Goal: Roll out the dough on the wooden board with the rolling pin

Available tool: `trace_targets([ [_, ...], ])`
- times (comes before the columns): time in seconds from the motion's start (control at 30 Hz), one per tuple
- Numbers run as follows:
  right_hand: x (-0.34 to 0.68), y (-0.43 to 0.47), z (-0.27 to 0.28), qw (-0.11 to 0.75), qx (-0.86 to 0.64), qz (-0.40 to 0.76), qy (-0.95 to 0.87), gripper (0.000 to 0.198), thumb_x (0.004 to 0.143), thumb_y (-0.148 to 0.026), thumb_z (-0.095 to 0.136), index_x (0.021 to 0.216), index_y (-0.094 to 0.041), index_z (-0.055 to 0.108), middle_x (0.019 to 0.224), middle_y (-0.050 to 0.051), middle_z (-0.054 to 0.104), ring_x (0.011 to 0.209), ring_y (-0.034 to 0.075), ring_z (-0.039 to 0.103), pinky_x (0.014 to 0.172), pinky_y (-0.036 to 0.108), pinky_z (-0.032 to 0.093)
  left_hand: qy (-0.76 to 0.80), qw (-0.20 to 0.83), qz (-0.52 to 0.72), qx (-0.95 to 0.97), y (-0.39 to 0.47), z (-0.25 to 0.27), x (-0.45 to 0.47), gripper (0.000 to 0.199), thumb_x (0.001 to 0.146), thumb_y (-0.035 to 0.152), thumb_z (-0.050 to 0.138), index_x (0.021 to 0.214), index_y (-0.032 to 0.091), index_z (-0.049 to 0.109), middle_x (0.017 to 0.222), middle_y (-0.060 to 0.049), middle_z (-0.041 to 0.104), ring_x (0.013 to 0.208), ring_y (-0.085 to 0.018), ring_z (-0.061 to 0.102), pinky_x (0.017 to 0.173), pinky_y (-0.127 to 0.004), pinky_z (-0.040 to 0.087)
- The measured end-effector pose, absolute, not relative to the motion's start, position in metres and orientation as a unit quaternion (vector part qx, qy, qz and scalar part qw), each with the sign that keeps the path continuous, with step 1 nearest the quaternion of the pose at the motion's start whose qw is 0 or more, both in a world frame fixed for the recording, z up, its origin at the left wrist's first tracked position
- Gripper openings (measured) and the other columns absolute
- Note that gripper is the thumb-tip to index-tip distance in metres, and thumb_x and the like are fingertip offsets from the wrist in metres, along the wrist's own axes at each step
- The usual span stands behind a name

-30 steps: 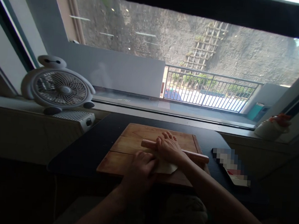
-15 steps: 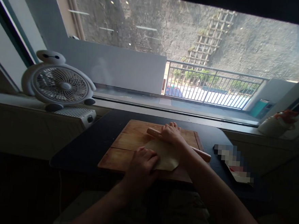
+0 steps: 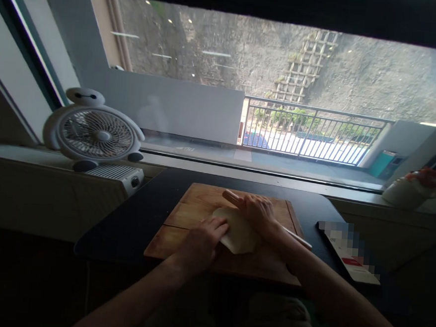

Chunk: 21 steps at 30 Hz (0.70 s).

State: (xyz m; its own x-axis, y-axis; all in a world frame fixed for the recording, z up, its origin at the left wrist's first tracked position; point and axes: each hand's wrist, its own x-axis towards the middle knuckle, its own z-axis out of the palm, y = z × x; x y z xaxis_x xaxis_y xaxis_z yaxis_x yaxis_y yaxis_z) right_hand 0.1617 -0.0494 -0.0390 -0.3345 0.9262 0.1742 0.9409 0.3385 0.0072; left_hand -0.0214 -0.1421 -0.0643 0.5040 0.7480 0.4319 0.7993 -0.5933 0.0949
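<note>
A flat, pale sheet of dough (image 3: 238,234) lies on the wooden cutting board (image 3: 185,208). My left hand (image 3: 205,240) has its fingers closed on the dough's left edge; the thumb is mostly hidden. Across the right side of the board runs a wooden rolling pin (image 3: 231,198), slanting from far left to near right. My right hand (image 3: 258,213) is curled over its middle, at the dough's right edge. The forearm and hand cover much of the pin, but its near end shows past my wrist.
The board rests on a dark table (image 3: 124,226). A phone-like flat object (image 3: 349,257), partly blurred out, lies at the right. A white fan (image 3: 100,135) stands left by the window. A pale pot (image 3: 406,191) sits on the right sill.
My right hand's fingers, stretched forward over the pin before, now curl round it nearer the dough. My left fingers still hold the dough's left edge. The whole view has shifted slightly.
</note>
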Motion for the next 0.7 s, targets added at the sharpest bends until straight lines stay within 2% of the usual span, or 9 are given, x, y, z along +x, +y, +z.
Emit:
trace_targets([
  [0.07,0.174,-0.053,-0.039,0.081,-0.565,-0.064,-0.819,0.043,0.095,-0.038,0.021,0.110,-0.022,0.058,0.096,0.008,0.064,0.085,0.018,0.057,0.075,0.027,0.036,-0.464,0.089,-0.183,-0.862,-0.132,-0.056,-0.021,0.035,0.081,0.009,0.042,0.113,0.014,0.054,0.114,-0.010,0.059,0.103,-0.021,0.053,0.090,-0.034,0.041],
  [0.13,0.184,-0.054,-0.031,0.077,-0.582,-0.061,-0.808,0.041,0.095,-0.039,0.024,0.109,-0.023,0.059,0.090,0.007,0.066,0.079,0.018,0.059,0.069,0.026,0.036,-0.512,0.133,-0.143,-0.837,-0.129,-0.045,-0.014,0.032,0.083,0.006,0.037,0.108,0.012,0.056,0.101,-0.011,0.063,0.089,-0.021,0.059,0.076,-0.034,0.045],
  [0.2,0.186,-0.053,-0.021,0.080,-0.599,-0.061,-0.794,0.045,0.095,-0.040,0.020,0.107,-0.023,0.059,0.086,0.007,0.066,0.075,0.019,0.060,0.064,0.026,0.036,-0.558,0.178,-0.112,-0.803,-0.134,-0.036,-0.002,0.030,0.082,0.004,0.034,0.098,0.011,0.058,0.088,-0.011,0.064,0.077,-0.023,0.059,0.066,-0.035,0.043],
  [0.27,0.180,-0.054,-0.015,0.083,-0.591,-0.058,-0.800,0.049,0.095,-0.042,0.017,0.104,-0.022,0.061,0.085,0.007,0.067,0.074,0.019,0.060,0.064,0.027,0.036,-0.560,0.200,-0.097,-0.798,-0.146,-0.033,0.010,0.028,0.081,0.002,0.034,0.087,0.013,0.059,0.081,-0.010,0.062,0.074,-0.024,0.057,0.064,-0.036,0.041],
  [0.37,0.162,-0.061,-0.021,0.051,-0.528,-0.024,-0.848,0.043,0.095,-0.043,0.022,0.105,-0.026,0.061,0.086,0.005,0.066,0.075,0.018,0.059,0.066,0.027,0.037,-0.522,0.177,-0.115,-0.826,-0.161,-0.044,0.015,0.023,0.081,0.006,0.038,0.081,0.016,0.059,0.079,-0.007,0.060,0.076,-0.023,0.055,0.065,-0.037,0.039],
  [0.47,0.145,-0.064,-0.031,0.056,-0.500,-0.035,-0.863,0.035,0.093,-0.038,0.030,0.115,-0.030,0.056,0.095,0.005,0.064,0.087,0.020,0.055,0.076,0.030,0.038,-0.533,0.140,-0.182,-0.814,-0.165,-0.061,0.003,0.011,0.081,0.022,0.050,0.085,0.018,0.059,0.087,-0.007,0.059,0.084,-0.023,0.052,0.073,-0.038,0.039],
  [0.53,0.137,-0.063,-0.033,0.075,-0.514,-0.057,-0.852,0.035,0.093,-0.036,0.030,0.123,-0.034,0.049,0.103,0.006,0.061,0.097,0.023,0.050,0.083,0.035,0.035,-0.550,0.118,-0.233,-0.793,-0.163,-0.069,-0.008,0.018,0.076,0.030,0.057,0.091,0.020,0.060,0.093,-0.007,0.058,0.090,-0.025,0.050,0.079,-0.039,0.038],
  [0.7,0.127,-0.072,-0.034,0.097,-0.473,-0.031,-0.875,0.039,0.094,-0.039,0.025,0.130,-0.038,0.040,0.115,0.004,0.055,0.115,0.025,0.039,0.093,0.040,0.030,-0.554,0.078,-0.306,-0.771,-0.161,-0.076,-0.016,0.022,0.073,0.025,0.058,0.093,0.022,0.063,0.093,-0.006,0.056,0.091,-0.024,0.048,0.085,-0.041,0.035],
])
